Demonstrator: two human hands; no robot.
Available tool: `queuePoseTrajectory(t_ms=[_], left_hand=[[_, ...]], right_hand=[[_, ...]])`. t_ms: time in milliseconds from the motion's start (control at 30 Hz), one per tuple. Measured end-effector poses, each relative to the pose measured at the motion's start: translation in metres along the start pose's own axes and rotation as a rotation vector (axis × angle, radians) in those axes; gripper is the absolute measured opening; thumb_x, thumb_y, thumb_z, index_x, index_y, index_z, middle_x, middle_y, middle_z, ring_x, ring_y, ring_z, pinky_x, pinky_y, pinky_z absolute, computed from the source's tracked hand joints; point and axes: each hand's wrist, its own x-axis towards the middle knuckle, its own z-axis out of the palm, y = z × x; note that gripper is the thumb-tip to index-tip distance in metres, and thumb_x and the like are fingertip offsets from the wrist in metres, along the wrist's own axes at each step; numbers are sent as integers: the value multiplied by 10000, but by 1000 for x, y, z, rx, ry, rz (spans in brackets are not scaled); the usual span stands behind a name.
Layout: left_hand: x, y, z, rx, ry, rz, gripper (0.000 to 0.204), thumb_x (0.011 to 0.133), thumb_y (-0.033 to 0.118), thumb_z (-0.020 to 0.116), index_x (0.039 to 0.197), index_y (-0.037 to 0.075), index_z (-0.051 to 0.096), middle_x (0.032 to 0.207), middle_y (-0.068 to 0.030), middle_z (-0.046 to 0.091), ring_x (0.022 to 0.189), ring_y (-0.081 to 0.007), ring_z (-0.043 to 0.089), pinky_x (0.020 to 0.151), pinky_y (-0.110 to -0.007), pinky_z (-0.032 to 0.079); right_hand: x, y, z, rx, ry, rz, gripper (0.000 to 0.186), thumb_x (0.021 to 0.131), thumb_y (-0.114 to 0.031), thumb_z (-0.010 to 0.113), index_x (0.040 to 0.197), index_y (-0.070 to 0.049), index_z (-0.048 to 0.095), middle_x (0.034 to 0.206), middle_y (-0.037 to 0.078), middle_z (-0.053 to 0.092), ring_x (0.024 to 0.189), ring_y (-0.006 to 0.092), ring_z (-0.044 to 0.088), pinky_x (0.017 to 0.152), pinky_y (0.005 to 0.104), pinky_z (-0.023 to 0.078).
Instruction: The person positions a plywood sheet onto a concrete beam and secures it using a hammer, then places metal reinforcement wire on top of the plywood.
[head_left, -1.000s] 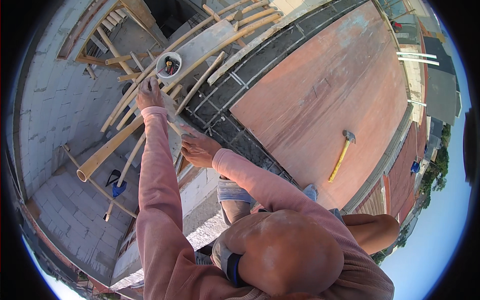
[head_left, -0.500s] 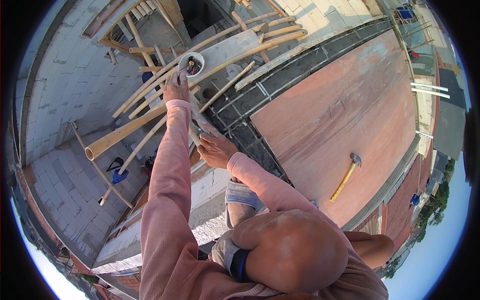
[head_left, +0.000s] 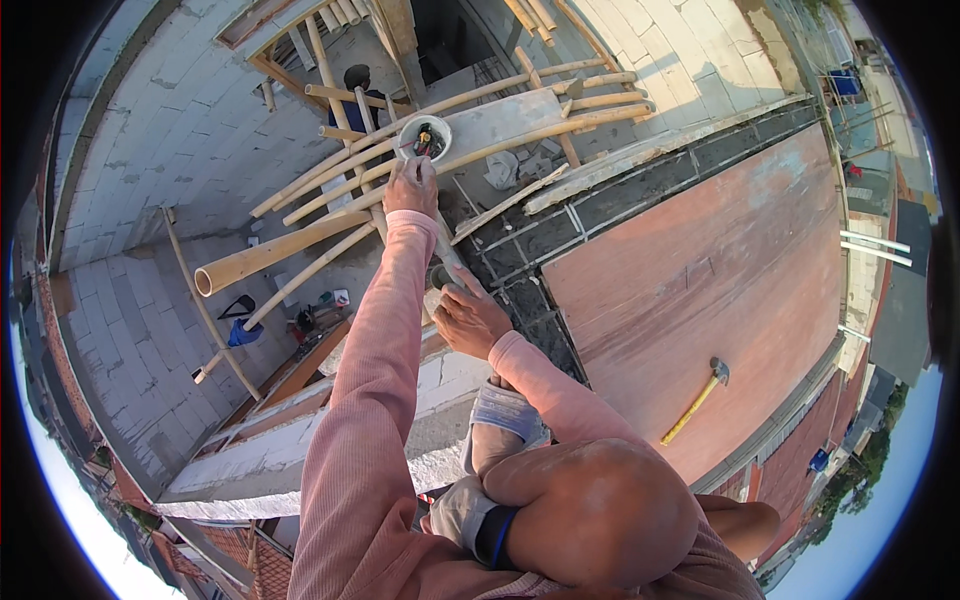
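Observation:
My left hand (head_left: 412, 187) reaches forward with bent, closed fingers just below the rim of a white bucket (head_left: 447, 150), which holds small coloured items. What those fingers grip is hidden behind the hand. Nearer to me, my right hand (head_left: 470, 318) curls around a narrow grey board (head_left: 447, 245) running up toward the left hand. A claw hammer (head_left: 692, 408) with a yellow handle lies on the reddish plywood panel (head_left: 690, 270) to the right, apart from both hands.
Bamboo poles (head_left: 290, 250) and a grey plank (head_left: 500, 117) span the drop ahead and left. Between plywood and poles runs a trench with rebar (head_left: 515, 240). A pale block wall (head_left: 150, 150) rises at left. Below the poles is another person (head_left: 350, 105).
The view has shifted, so the bucket, poles and plywood sit farther right in the picture. Both hands keep nearly the same places beside the bucket and board. Another person's head shows below the poles.

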Motion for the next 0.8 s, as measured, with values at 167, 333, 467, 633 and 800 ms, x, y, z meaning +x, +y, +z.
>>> queuePoseTrajectory(t_ms=[167, 333, 467, 633, 800], left_hand=[[1, 2, -3, -19, 5, -43, 327, 963, 326, 520, 1084, 74, 689, 1053, -171, 674, 1000, -394, 634, 890, -457, 487], [3, 6, -7, 3, -56, -91, 330, 966, 339, 518, 1084, 83, 689, 1060, -183, 673, 990, -413, 634, 880, -468, 492], [-1, 4, -10, 47, -21, 69, 333, 966, 349, 523, 1070, 80, 689, 1059, -186, 671, 976, -419, 635, 875, -473, 493], [0, 4, -8, 189, -17, 126, 191, 924, 117, 516, 1066, 81, 638, 1053, -120, 666, 982, -335, 654, 829, -418, 552], [1, 1, -5, 15, -25, 3, 333, 970, 346, 520, 1094, 87, 689, 1103, -165, 678, 1009, -406, 634, 900, -463, 489]], right_hand=[[4, -1, -4, 16, -29, 3, 220, 903, -283, 557, 830, -109, 670, 937, 33, 667, 1148, 170, 502, 1237, 486, 175], [4, -2, 0, -32, 14, -4, 218, 896, -291, 567, 831, -108, 667, 999, 38, 654, 1161, 170, 489, 1238, 489, 165], [3, -1, 1, -26, -11, -8, 222, 899, -299, 563, 856, -104, 661, 966, 31, 640, 1163, 172, 488, 1238, 498, 160], [3, -1, 2, 6, 5, -2, 224, 902, -300, 559, 880, -101, 659, 945, 30, 631, 1159, 173, 489, 1239, 504, 156], [3, 0, 1, -7, -17, -3, 223, 905, -300, 558, 875, -103, 658, 952, 31, 631, 1158, 177, 487, 1239, 506, 155]])
